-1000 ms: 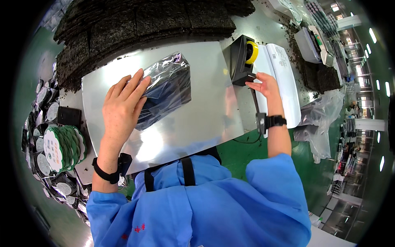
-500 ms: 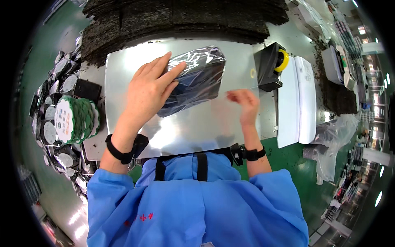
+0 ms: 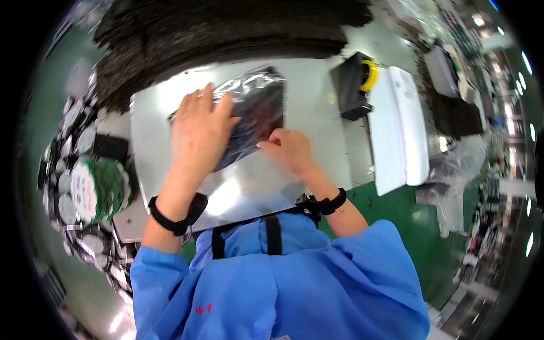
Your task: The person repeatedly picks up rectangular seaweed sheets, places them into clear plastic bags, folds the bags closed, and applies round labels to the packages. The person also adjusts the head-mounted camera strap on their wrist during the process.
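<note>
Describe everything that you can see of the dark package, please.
The dark package is roughly box-shaped, wrapped in shiny, creased, clear plastic film. It lies slanted on the grey metal-looking sheet, its far end toward the right. The left hand rests on its left part; the right hand is at its lower right edge, seemingly touching it. Blur hides finer detail.
</note>
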Demonstrator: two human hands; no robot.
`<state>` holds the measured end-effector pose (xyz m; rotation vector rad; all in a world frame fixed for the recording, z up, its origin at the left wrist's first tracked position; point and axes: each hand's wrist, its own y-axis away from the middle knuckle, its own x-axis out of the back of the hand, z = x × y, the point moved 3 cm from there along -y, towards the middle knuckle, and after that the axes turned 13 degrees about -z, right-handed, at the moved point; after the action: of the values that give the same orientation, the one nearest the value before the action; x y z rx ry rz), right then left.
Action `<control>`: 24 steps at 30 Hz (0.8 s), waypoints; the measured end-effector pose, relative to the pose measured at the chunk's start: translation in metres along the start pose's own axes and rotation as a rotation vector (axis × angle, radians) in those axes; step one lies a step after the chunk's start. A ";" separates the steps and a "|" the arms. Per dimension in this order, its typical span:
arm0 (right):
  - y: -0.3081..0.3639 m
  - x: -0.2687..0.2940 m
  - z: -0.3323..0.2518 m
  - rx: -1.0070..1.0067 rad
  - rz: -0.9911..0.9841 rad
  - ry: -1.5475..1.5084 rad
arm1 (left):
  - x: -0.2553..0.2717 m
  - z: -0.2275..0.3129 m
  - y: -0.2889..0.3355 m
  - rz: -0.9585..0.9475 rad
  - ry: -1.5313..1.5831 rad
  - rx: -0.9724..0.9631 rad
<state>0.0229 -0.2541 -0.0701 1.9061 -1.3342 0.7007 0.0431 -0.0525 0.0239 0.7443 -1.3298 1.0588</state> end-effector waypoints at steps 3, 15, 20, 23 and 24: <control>0.012 0.044 0.060 0.012 0.160 -0.029 | -0.004 -0.026 -0.013 0.067 0.131 -0.081; -0.042 0.262 0.337 -0.451 0.364 0.826 | -0.088 -0.075 -0.006 -0.369 0.619 0.156; -0.075 0.247 0.388 -0.301 0.451 1.278 | -0.097 -0.102 0.025 -0.295 0.811 0.309; -0.083 0.240 0.399 -0.259 0.511 1.431 | -0.118 -0.116 0.050 -0.294 0.983 0.406; -0.084 0.239 0.402 -0.236 0.531 1.465 | -0.120 -0.115 0.054 -0.275 1.052 0.426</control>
<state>0.1957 -0.6890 -0.1549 0.4185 -0.7837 1.6325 0.0484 0.0505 -0.1172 0.5098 -0.1017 1.2488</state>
